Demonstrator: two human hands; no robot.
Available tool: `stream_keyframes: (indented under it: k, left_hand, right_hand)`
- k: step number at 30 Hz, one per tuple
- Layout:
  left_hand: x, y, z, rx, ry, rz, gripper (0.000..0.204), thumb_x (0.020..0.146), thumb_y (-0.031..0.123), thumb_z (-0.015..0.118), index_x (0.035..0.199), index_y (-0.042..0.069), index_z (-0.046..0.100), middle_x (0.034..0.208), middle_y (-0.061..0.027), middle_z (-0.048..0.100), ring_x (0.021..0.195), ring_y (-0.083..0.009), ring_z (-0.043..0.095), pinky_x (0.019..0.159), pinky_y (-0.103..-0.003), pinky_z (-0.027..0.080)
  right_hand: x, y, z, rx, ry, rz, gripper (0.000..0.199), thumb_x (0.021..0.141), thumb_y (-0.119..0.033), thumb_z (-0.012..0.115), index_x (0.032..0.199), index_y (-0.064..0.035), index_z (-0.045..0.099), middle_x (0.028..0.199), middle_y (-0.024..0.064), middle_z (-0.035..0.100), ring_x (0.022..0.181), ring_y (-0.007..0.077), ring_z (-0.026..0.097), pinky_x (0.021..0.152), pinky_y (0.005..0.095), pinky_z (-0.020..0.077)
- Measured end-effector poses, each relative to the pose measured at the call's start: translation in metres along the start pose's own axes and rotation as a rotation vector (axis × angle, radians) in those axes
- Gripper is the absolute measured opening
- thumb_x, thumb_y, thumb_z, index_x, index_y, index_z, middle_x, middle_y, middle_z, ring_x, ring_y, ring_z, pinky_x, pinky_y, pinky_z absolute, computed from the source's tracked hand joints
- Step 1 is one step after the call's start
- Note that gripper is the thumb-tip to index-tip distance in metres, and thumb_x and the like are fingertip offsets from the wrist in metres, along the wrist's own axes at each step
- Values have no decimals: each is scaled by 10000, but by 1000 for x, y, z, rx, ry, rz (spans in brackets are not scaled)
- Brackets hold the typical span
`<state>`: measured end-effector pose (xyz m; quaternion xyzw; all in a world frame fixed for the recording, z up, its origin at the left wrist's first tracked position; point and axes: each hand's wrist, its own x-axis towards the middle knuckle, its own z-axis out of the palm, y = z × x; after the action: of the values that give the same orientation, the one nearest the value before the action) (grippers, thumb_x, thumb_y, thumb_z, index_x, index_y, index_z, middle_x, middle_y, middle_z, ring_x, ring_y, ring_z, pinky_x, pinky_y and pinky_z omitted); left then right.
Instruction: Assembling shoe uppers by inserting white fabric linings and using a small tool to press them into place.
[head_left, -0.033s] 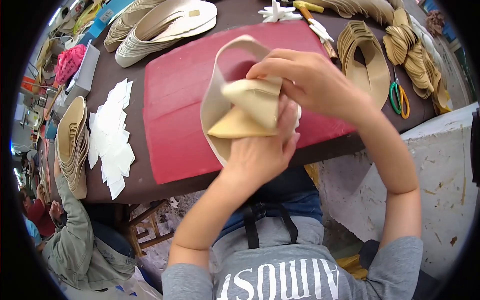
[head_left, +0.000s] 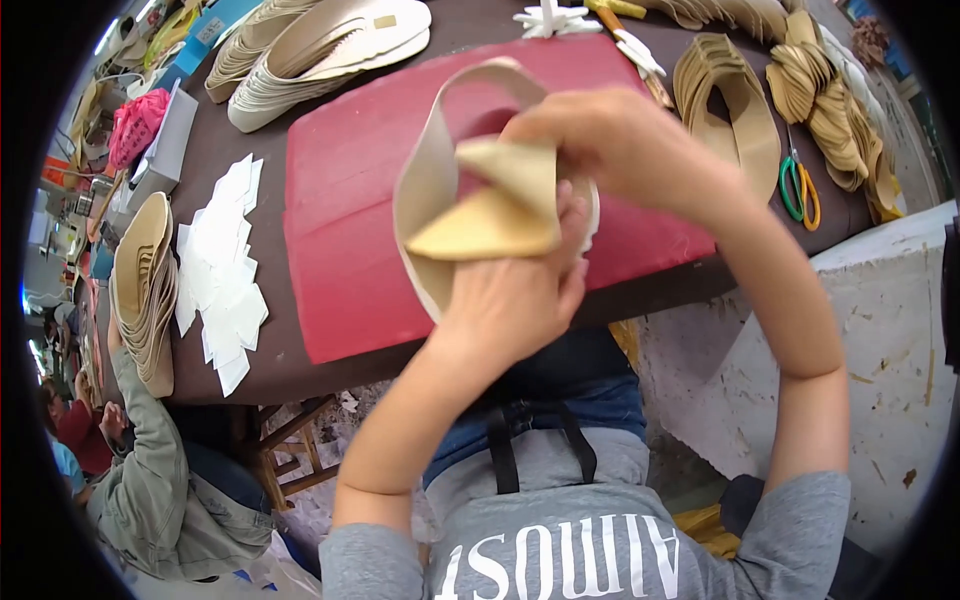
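My left hand (head_left: 515,295) comes up from below and grips a tan folded shoe-upper piece (head_left: 500,205) together with a pale beige curved strip (head_left: 430,180) that loops above it. From the right, my right hand (head_left: 610,135) closes over the top of the same piece, its fingers pressing the fold. Both hands hold it above a red pad (head_left: 350,200) on the dark table (head_left: 230,380).
White cut paper shapes (head_left: 220,270) lie left of the pad. Stacks of beige insoles (head_left: 320,50) sit at the back, another stack (head_left: 145,290) at the left edge. Tan upper pieces (head_left: 730,100) and green-and-orange scissors (head_left: 798,190) lie right. Another person's sleeve (head_left: 150,470) is at the lower left.
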<state>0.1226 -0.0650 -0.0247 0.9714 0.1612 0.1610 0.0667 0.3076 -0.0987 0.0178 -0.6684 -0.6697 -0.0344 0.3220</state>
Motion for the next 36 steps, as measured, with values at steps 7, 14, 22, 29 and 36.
stream_keyframes:
  k: [7,14,22,29,36]
  left_hand:
    - [-32,1,-8,-55,63,78,430,795,112,600,1214,24,561,1210,-123,605,904,-280,556,727,-348,483]
    - [6,14,4,98,52,-44,407,803,90,586,1203,16,569,1195,-127,614,1002,-277,569,740,-339,499]
    - [5,19,21,333,71,8,376,794,105,573,1152,-11,594,1101,-141,642,879,-281,596,659,-322,487]
    - [32,28,27,335,8,-84,371,803,87,549,1152,-37,572,901,-135,597,843,-231,510,654,-316,404]
    - [39,22,45,425,201,-28,311,780,93,556,1054,-43,613,885,-147,628,707,-260,527,551,-314,432]
  right_hand:
    - [-22,24,9,12,-63,169,148,684,54,608,831,49,622,760,142,670,604,272,605,612,363,494]
    - [-31,14,12,47,-21,245,107,711,39,599,813,58,625,770,164,676,613,291,623,623,377,506]
    - [-23,13,-9,-325,-67,27,116,738,17,590,846,41,626,762,164,660,625,312,620,610,381,502]
    - [-39,20,1,-331,23,109,87,765,-11,582,828,39,614,749,166,646,631,328,626,607,396,502]
    - [-22,11,-10,-430,-6,-61,110,736,-55,630,838,-14,626,756,151,651,619,333,608,563,389,471]
